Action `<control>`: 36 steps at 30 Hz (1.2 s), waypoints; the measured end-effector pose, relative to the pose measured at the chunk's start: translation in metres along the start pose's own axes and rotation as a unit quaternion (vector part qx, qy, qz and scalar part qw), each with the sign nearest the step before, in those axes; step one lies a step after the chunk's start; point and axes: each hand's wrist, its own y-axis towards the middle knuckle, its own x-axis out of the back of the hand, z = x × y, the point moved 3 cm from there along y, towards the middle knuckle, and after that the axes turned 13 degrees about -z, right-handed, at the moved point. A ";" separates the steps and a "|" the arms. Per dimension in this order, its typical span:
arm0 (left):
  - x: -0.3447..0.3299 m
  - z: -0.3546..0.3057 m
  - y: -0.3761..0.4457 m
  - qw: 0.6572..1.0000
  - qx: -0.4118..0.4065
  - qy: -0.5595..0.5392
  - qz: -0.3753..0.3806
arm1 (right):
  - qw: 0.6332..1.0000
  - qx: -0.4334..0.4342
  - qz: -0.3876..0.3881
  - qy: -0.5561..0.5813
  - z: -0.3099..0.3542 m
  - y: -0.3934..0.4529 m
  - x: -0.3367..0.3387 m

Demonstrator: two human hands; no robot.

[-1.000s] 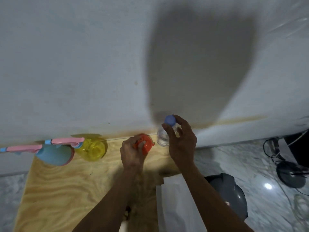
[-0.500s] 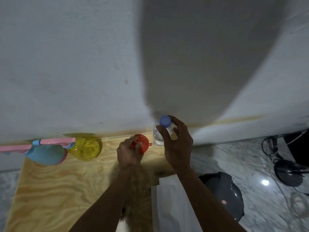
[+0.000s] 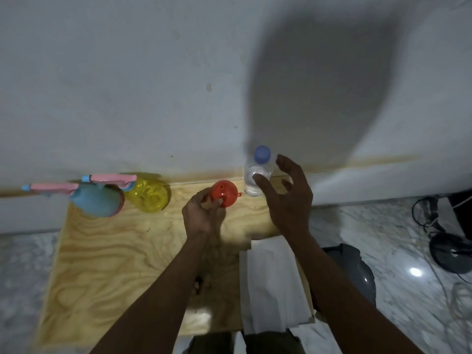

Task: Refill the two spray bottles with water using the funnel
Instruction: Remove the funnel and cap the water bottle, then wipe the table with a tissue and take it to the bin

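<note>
My left hand [image 3: 201, 215] grips the rim of an orange funnel [image 3: 224, 192] near the back of the plywood table [image 3: 107, 264]. Just right of the funnel a clear water bottle [image 3: 256, 172] with a blue cap stands upright against the wall. My right hand [image 3: 288, 198] hovers beside that bottle with its fingers spread, holding nothing. At the back left stand two spray bottles with pink trigger heads: a blue one [image 3: 95, 201] and, to its right, a yellow one [image 3: 148, 194].
Folded white paper towels [image 3: 273, 284] lie on the table's front right corner. The white wall [image 3: 153, 85] runs right behind the bottles. On the marble floor to the right are a grey domed object [image 3: 355, 272] and black cables with a round black base [image 3: 452, 251].
My right hand has let go of the water bottle's neck and opened, drawing back a little. The left hand keeps hold of the funnel. The view has shifted slightly.
</note>
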 end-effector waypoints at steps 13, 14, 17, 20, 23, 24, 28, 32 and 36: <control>0.102 0.068 -0.096 0.995 -0.101 -0.001 0.012 | 0.996 -0.064 -0.021 -0.058 -0.046 -0.137 0.067; 0.108 0.080 -0.103 0.993 -0.113 0.001 0.018 | 0.995 -0.068 -0.015 -0.073 -0.051 -0.151 0.071; 0.116 0.103 -0.126 0.989 -0.137 0.022 0.060 | 0.988 -0.060 0.014 -0.142 -0.069 -0.185 0.079; 0.104 0.127 -0.140 0.979 -0.152 0.040 0.132 | 0.971 -0.097 0.050 -0.211 -0.089 -0.203 0.081; 0.087 0.145 -0.152 0.958 -0.197 0.124 0.169 | 0.949 -0.117 0.072 -0.283 -0.102 -0.212 0.081; 0.082 0.148 -0.154 0.953 -0.209 0.149 0.163 | 0.942 -0.121 0.077 -0.303 -0.105 -0.213 0.081; 0.068 0.151 -0.163 0.929 -0.255 0.219 0.156 | 0.925 -0.140 0.097 -0.338 -0.118 -0.216 0.076; 0.058 0.162 -0.165 0.913 -0.233 0.283 0.178 | 0.933 -0.134 0.082 -0.324 -0.130 -0.220 0.073; 0.057 0.164 -0.168 0.910 -0.238 0.292 0.175 | 0.955 -0.142 0.049 -0.257 -0.134 -0.223 0.074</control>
